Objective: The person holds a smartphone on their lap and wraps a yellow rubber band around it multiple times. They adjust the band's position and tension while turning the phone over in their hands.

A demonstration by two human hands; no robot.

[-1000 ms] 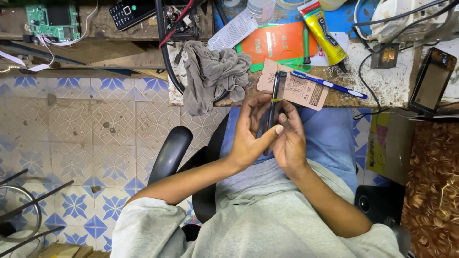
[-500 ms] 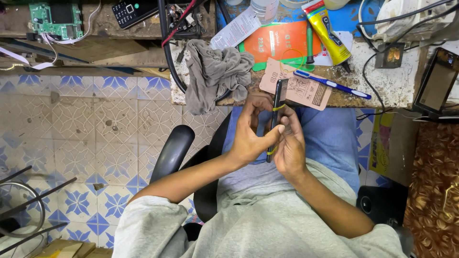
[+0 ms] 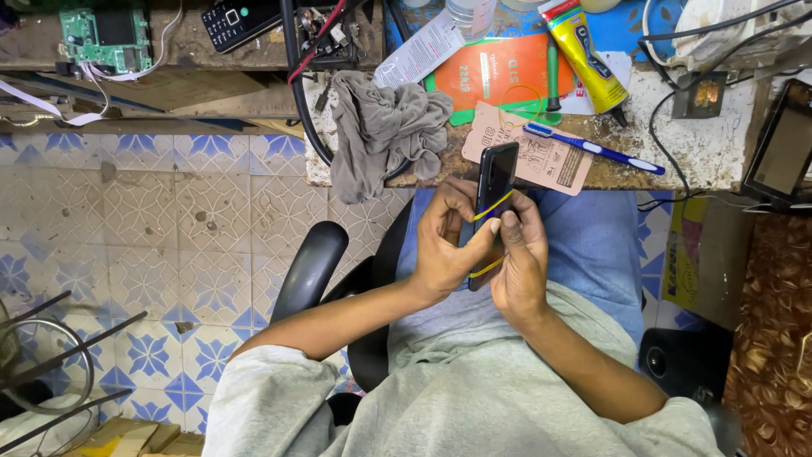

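We see a dark smartphone (image 3: pixel 493 190) held on edge above the lap, just in front of the workbench (image 3: pixel 719 144), with two yellow rubber bands (image 3: pixel 493 206) wrapped across it. The left hand (image 3: pixel 447 245) grasps the phone from the left side, thumb pressed to its edge; the right hand (image 3: pixel 520 258) closes around it from the right, a fingertip on the upper band.

Just beyond the phone, on the scuffed, stained bench, we find a pink card (image 3: pixel 541 156), a blue toothbrush (image 3: pixel 592 148), an orange pad (image 3: pixel 495 76) and a yellow glue tube (image 3: pixel 584 55). A crumpled grey rag (image 3: pixel 385 131) hangs over the bench edge. Farther left, a green circuit board (image 3: pixel 106 38) and a keypad phone (image 3: pixel 241 19) lie on a wooden shelf. Below, we see a floor of blue-and-white patterned tiles (image 3: pixel 152 220) and a black chair arm (image 3: pixel 309 267).
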